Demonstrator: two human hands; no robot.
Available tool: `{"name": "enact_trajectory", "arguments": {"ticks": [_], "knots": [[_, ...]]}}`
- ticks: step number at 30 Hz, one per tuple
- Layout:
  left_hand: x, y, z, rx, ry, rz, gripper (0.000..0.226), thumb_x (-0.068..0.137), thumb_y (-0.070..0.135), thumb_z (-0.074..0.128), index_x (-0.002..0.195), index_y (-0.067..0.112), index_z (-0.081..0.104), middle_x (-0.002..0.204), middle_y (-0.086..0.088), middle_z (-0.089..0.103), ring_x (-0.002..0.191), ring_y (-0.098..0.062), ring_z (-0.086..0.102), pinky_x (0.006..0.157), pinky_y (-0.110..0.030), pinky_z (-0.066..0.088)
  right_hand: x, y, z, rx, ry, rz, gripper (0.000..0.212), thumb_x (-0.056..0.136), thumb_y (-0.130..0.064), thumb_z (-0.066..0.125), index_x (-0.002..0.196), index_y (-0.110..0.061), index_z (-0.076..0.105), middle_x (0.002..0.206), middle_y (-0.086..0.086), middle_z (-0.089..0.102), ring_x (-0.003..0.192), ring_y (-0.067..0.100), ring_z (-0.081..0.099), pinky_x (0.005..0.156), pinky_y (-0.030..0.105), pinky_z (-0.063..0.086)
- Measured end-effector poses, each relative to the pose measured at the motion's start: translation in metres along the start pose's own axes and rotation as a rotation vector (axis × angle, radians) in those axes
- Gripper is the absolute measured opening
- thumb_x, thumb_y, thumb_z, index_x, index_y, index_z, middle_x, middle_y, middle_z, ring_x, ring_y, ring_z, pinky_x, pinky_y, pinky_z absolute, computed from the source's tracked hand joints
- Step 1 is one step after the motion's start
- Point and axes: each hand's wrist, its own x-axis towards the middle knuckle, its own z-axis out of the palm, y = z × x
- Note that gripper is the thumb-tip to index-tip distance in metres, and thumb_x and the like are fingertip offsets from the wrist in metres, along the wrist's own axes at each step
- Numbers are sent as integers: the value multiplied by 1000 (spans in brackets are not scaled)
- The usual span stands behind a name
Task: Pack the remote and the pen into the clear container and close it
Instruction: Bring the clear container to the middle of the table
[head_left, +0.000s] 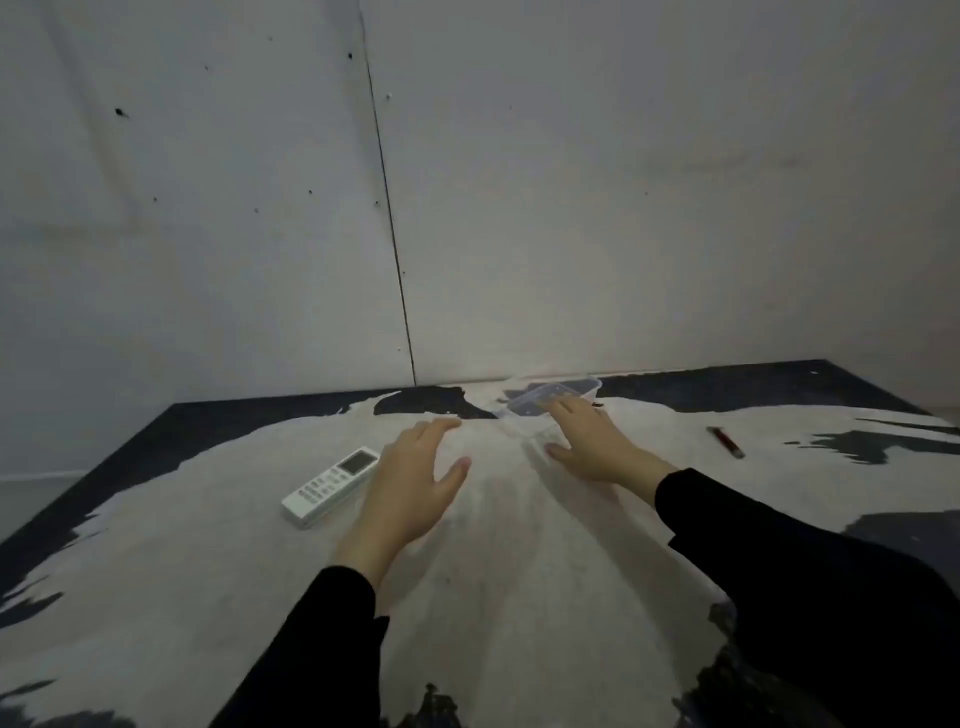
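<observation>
A white remote (332, 486) lies on the pale cloth, just left of my left hand (413, 480). That hand hovers open, fingers spread, holding nothing. My right hand (597, 441) reaches forward, fingers apart, its fingertips at the near edge of the clear container (556, 397). The container sits at the far middle with its clear lid lying tilted on top. A dark red pen (726, 442) rests on the cloth to the right of my right hand, apart from it.
The surface is a pale cloth with black patches (519, 571). A grey wall (467, 208) rises right behind the container. The surface's left edge (78, 488) drops to the floor. Black sleeves cover both forearms.
</observation>
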Motion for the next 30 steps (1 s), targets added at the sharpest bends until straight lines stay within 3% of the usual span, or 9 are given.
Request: {"name": "enact_trajectory", "arguments": {"ticks": [5, 10, 12, 15, 17, 20, 23, 26, 30], "knots": [[-24, -18, 29, -106, -5, -62, 38, 87, 30, 55, 124, 26, 51, 124, 2, 58, 115, -17, 54, 97, -33, 44, 20, -15, 25, -56, 35, 41, 49, 84, -20, 54, 131, -9, 43, 136, 13, 49, 124, 33, 40, 100, 46, 39], [-26, -44, 41, -243, 24, -172, 34, 87, 23, 58, 120, 23, 54, 114, 3, 62, 105, -7, 59, 92, -27, 48, 33, -19, 37, -138, 186, 27, 27, 83, -8, 51, 107, -1, 61, 114, 19, 62, 108, 36, 49, 85, 46, 44], [-25, -48, 43, -276, 40, -193, 32, 86, 23, 58, 118, 22, 55, 112, 3, 63, 104, -8, 58, 91, -27, 47, 30, -19, 40, -67, 219, 38, 20, 88, -18, 52, 92, -2, 64, 104, 17, 63, 101, 34, 50, 83, 44, 44], [-25, -49, 45, -287, 42, -197, 30, 87, 23, 57, 117, 21, 57, 109, 1, 63, 102, -9, 59, 90, -27, 47, 7, -23, 40, 143, 235, 106, 35, 90, -37, 54, 69, -9, 56, 84, 10, 58, 88, 24, 46, 77, 38, 42], [-24, -49, 45, -298, 41, -199, 28, 89, 25, 55, 116, 20, 57, 108, 0, 64, 102, -11, 59, 89, -26, 45, -17, -27, 37, 236, 254, 106, 38, 91, -40, 52, 63, -14, 50, 78, 5, 52, 84, 19, 43, 73, 34, 39], [-24, -45, 44, -333, 68, -209, 27, 93, 31, 49, 116, 19, 58, 108, -1, 65, 101, -12, 59, 84, -21, 43, -53, -32, 28, 320, 210, 7, 38, 92, -32, 51, 63, -7, 53, 86, 7, 56, 87, 19, 50, 76, 27, 37], [-24, -37, 41, -468, 131, -274, 30, 94, 38, 43, 117, 24, 57, 111, 2, 64, 103, -12, 58, 80, -17, 42, -83, -36, 16, 381, 97, -160, 33, 90, -28, 44, 63, -10, 50, 100, 8, 58, 105, 17, 53, 84, 16, 36], [-22, -34, 42, -604, 160, -387, 36, 87, 52, 43, 117, 36, 55, 114, 4, 63, 105, -14, 60, 90, -34, 46, -99, -44, 7, 428, -22, -197, 27, 84, -23, 41, 63, -8, 50, 106, 8, 57, 118, 8, 50, 87, 3, 32], [-25, -31, 41, -611, 109, -415, 30, 87, 13, 54, 115, 24, 62, 107, -2, 67, 91, -11, 61, 80, -23, 47, -109, -52, 0, 481, -37, -190, 14, 79, -7, 48, 71, -18, 51, 115, 4, 55, 122, -1, 45, 93, 2, 30]]}}
